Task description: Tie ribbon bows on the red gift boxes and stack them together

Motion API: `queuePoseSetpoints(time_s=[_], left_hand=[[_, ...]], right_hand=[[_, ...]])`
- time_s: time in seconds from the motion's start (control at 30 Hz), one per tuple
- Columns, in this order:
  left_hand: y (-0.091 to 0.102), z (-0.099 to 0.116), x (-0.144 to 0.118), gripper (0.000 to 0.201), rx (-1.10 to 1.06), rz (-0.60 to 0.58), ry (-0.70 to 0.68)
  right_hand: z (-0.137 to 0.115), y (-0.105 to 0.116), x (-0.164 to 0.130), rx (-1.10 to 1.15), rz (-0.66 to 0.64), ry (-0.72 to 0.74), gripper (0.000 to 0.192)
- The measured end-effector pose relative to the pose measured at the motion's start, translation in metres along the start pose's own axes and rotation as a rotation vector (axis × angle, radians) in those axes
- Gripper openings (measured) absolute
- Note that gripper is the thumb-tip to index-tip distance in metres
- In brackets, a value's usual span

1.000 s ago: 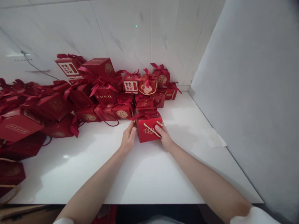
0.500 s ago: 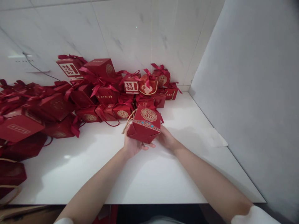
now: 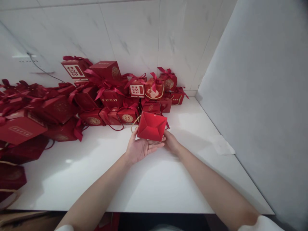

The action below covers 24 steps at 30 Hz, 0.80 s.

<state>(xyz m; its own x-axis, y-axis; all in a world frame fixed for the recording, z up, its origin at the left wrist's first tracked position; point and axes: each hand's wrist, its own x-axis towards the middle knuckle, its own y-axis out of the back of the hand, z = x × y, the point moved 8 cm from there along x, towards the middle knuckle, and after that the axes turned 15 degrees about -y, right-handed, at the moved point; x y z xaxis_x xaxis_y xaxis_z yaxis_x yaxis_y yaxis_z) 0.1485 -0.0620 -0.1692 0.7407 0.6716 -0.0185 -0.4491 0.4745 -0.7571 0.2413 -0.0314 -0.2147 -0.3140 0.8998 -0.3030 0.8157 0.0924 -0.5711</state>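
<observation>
I hold a small red gift box (image 3: 151, 126) just above the white table (image 3: 144, 179), tipped so its plain folded bottom faces me. A gold cord handle hangs behind its left side. My left hand (image 3: 139, 148) supports it from below and the left, palm up. My right hand (image 3: 172, 141) grips its lower right corner. Both hands are a little in front of the pile of red gift boxes (image 3: 108, 93).
Many red boxes with ribbons and gold emblems are heaped along the marble back wall and spread to the far left edge. A grey panel (image 3: 260, 96) walls off the right side. A white paper scrap (image 3: 222, 147) lies by it.
The box stood on the table between my hands. I lifted it and rolled it backward, first showing its gold-emblem side, now its plain bottom.
</observation>
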Motion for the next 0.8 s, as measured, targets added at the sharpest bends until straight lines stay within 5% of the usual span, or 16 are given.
queuePoseSetpoints(time_s=[0.27, 0.43, 0.53, 0.67, 0.8], left_hand=[[0.013, 0.0, 0.002, 0.087, 0.072, 0.029, -0.033], [0.041, 0.015, 0.007, 0.055, 0.411, 0.249, -0.215], [0.059, 0.028, 0.007, 0.056, 0.513, 0.373, -0.328], [0.055, 0.035, 0.008, 0.077, 0.564, 0.232, -0.381], [0.028, 0.042, 0.002, 0.091, 0.807, -0.017, -0.496]], right_hand=[[0.001, 0.008, 0.0, 0.051, 0.079, -0.011, 0.037], [-0.012, 0.015, 0.0, 0.161, 0.166, 0.13, 0.042], [-0.023, 0.022, -0.005, 0.175, 0.195, 0.244, 0.051], [-0.032, 0.025, -0.013, 0.128, 0.166, 0.332, 0.069], [-0.033, 0.022, -0.019, 0.078, 0.196, 0.323, 0.06]])
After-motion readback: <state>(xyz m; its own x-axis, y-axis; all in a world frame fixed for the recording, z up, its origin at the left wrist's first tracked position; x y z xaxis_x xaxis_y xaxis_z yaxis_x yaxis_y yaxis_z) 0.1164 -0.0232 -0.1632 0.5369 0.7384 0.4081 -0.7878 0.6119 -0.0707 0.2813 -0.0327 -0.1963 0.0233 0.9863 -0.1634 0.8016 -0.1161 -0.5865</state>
